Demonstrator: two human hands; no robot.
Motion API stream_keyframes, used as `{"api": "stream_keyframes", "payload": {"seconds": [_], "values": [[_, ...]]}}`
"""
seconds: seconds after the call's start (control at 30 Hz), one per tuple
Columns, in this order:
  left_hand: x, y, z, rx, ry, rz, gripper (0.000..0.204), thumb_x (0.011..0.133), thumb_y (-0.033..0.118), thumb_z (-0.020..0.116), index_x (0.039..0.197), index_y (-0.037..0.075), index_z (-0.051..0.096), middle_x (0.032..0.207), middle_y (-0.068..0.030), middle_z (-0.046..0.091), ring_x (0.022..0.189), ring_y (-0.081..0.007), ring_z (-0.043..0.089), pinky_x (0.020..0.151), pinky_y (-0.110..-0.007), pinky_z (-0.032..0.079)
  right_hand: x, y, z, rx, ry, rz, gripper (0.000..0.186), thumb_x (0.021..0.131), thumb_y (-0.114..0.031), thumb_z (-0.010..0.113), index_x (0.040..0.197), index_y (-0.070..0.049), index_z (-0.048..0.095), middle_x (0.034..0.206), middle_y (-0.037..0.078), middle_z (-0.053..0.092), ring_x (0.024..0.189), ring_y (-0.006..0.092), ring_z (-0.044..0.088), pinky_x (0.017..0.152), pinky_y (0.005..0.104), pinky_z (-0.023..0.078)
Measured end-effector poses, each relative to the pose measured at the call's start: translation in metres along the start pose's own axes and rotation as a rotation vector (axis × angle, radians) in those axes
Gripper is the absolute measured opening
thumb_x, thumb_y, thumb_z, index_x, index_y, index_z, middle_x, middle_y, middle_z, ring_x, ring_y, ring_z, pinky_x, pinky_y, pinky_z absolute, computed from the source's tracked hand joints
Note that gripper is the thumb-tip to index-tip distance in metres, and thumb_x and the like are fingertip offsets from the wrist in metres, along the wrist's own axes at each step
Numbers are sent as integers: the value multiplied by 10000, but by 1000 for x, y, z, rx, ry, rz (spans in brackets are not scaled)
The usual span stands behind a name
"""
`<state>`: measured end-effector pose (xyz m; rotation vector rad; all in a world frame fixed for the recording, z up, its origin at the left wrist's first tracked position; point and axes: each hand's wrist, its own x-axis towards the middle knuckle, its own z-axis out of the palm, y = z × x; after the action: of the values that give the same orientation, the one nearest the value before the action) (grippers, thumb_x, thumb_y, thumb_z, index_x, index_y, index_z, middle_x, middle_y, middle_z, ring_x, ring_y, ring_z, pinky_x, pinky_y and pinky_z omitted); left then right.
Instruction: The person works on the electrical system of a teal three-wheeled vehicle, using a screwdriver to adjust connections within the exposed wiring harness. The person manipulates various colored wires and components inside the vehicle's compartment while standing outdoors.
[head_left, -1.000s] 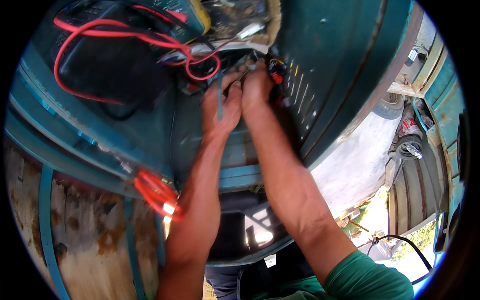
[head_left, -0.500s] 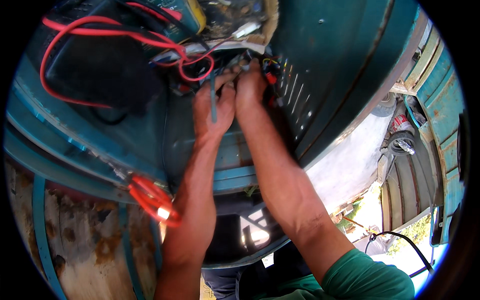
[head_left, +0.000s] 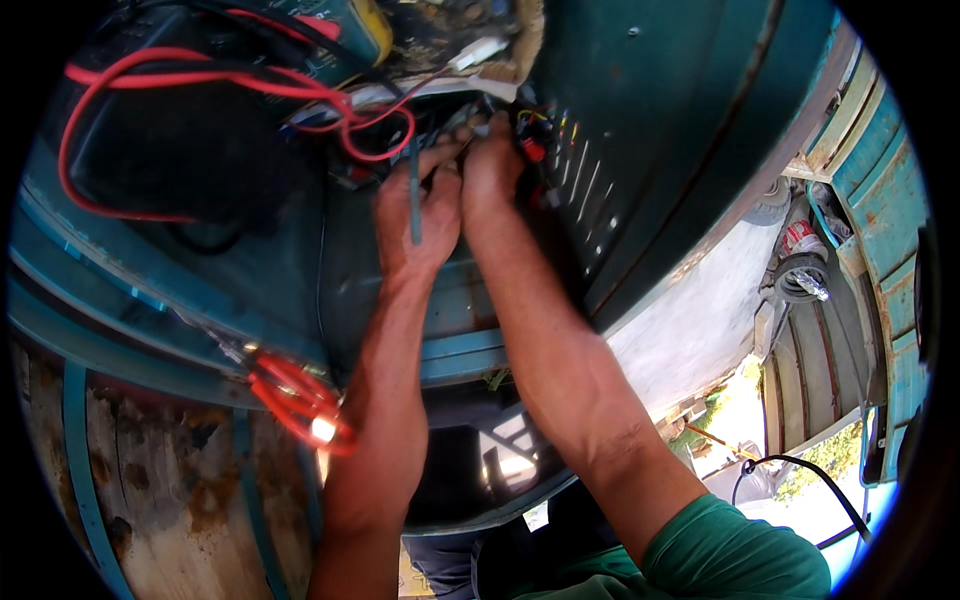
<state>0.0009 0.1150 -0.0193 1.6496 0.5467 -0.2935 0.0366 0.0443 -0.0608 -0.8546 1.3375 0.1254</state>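
Deep inside a teal metal cabinet, my left hand (head_left: 420,215) and my right hand (head_left: 490,172) are close together among small wires. Both have their fingers bent and closed at the far end; what is pinched there is too small and dark to make out. A thin grey-blue strip (head_left: 415,195) crosses the back of my left hand, and I cannot tell whether it is held. Right of my right fingertips are a small red connector (head_left: 533,150) and thin coloured wires. A looped red cable (head_left: 368,125) hangs just above my left hand.
Red-handled pliers (head_left: 300,400) rest by my left forearm on the cabinet's edge. At the upper left is a black case (head_left: 170,140). A yellow-edged device (head_left: 345,40) and a white connector (head_left: 478,53) lie above. The slotted teal panel (head_left: 650,120) rises at right.
The view has shifted slightly, so things sit a little further left. Both hands stay together at the same wires, with only small movement of the fingers.
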Motion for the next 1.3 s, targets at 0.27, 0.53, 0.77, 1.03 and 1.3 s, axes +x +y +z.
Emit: {"api": "stream_keyframes", "payload": {"seconds": [0.27,0.53,0.77,1.03,1.3], "values": [[-1,1,1,35,15,-2,245,811,80,526,991,3,674,954,-201,674,910,-248,668,803,-315,493,-4,-4,1,-31,7,7,341,969,-373,397,855,-66,493,666,64,530,600,203,556,570,322,484],[-1,-1,0,36,-2,-52,254,801,108,532,987,18,680,924,-195,672,849,-246,664,768,-316,494,-8,-8,4,-51,32,24,328,967,-369,403,884,-67,500,673,64,542,612,202,577,563,321,490],[0,-4,-1,21,-8,-30,254,798,98,532,985,9,679,925,-195,674,859,-245,666,768,-318,495,-2,-3,1,-67,10,9,339,969,-374,408,866,-67,510,693,61,552,615,196,581,564,316,490],[0,-5,-2,58,7,-59,259,797,87,529,989,5,681,934,-190,682,882,-245,672,784,-313,497,-1,2,0,-89,0,-31,346,969,-374,407,847,-68,513,691,58,546,623,192,575,566,313,483],[1,9,-7,-8,-7,-121,236,807,42,539,984,15,693,947,-123,697,854,-158,644,760,-276,489,1,11,-4,-85,-45,-79,352,971,-374,392,838,-72,517,711,54,533,634,186,557,583,317,464]]}}
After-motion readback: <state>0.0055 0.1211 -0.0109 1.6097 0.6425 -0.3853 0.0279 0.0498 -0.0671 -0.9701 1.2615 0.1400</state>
